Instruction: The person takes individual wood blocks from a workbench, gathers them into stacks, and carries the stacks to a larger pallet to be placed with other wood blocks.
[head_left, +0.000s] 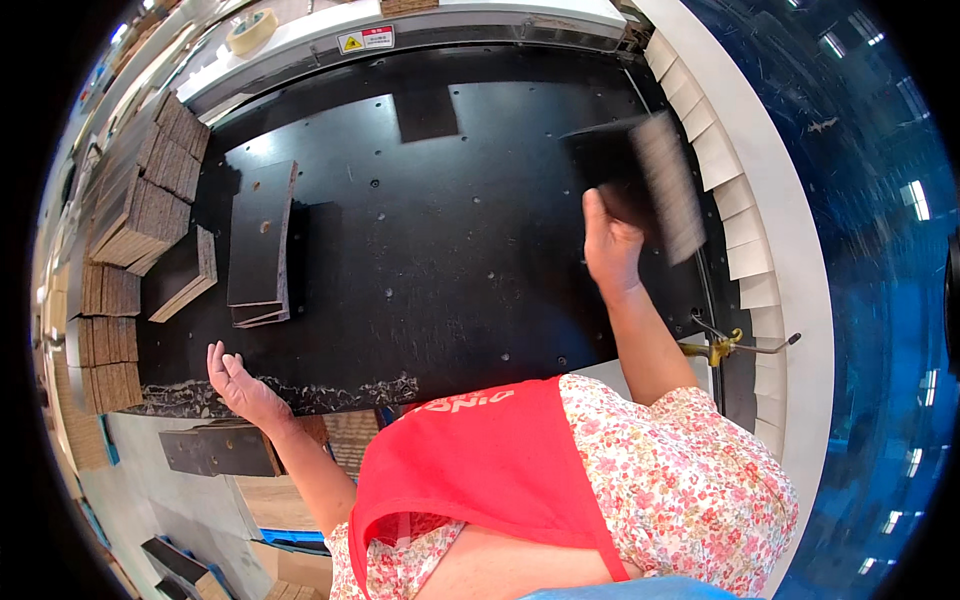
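Though blurry, a black-faced block (664, 185) with pale brown, streaky edge

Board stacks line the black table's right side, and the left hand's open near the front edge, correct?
Wrong side: in the head view, board stacks line the black table on its left. The left hand is indeed open near the front edge.

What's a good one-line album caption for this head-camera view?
Right hand grips blurred, dark-faced boards over a black table, left hand open near its edge.
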